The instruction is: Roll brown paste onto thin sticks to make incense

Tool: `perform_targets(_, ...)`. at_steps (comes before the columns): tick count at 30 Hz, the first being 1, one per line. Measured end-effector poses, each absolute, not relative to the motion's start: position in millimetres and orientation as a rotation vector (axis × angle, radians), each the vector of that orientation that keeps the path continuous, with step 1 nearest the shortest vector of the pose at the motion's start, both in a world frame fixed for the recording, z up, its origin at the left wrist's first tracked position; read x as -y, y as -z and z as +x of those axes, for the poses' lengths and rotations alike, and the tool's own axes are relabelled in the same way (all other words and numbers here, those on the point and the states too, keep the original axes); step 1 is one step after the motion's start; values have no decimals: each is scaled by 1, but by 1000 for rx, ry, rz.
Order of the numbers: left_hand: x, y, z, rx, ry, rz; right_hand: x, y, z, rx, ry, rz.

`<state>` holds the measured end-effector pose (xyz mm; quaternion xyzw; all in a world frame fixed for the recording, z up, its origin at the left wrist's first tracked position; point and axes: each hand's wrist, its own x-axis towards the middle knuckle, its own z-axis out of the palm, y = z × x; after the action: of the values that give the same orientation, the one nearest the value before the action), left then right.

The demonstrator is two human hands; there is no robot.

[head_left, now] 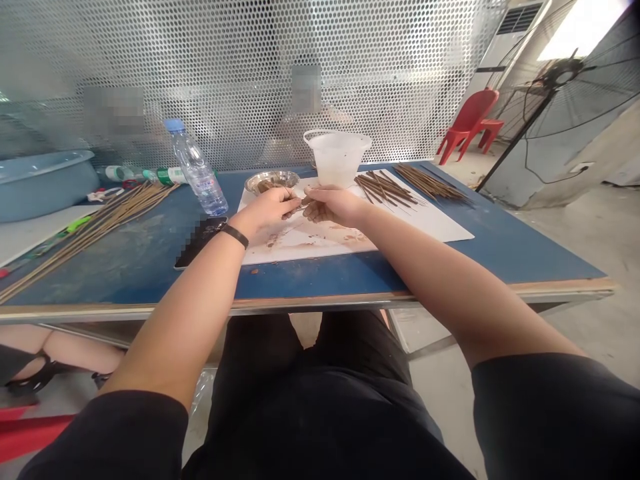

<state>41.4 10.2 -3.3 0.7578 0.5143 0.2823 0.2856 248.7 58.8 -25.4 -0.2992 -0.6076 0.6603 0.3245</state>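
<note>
My left hand (270, 208) and my right hand (327, 205) meet over a white board (430, 223) on the blue table (500, 257). Both are closed, pinching a thin brown stick (296, 209) between them, and the fingers are smeared with brown paste. A black band sits on my left wrist. Just behind my hands stand a small metal bowl (273, 180) with brown paste and a translucent plastic cup (337, 157). A pile of coated brown sticks (385, 188) lies on the board to the right of the cup.
A water bottle (197, 168) and a dark phone (200, 241) are left of the board. Long bare sticks (85, 233) fan across the table's left; more sticks (430, 183) lie far right. A blue basin (45, 181), perforated metal screen (250, 73), red chair (470, 123), standing fan (560, 80).
</note>
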Motion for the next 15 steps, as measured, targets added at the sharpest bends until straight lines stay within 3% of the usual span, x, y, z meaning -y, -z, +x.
perform_targets(15,-7,2,43,-1409,-757,2056,-50,19,248,1491,-1729,-827)
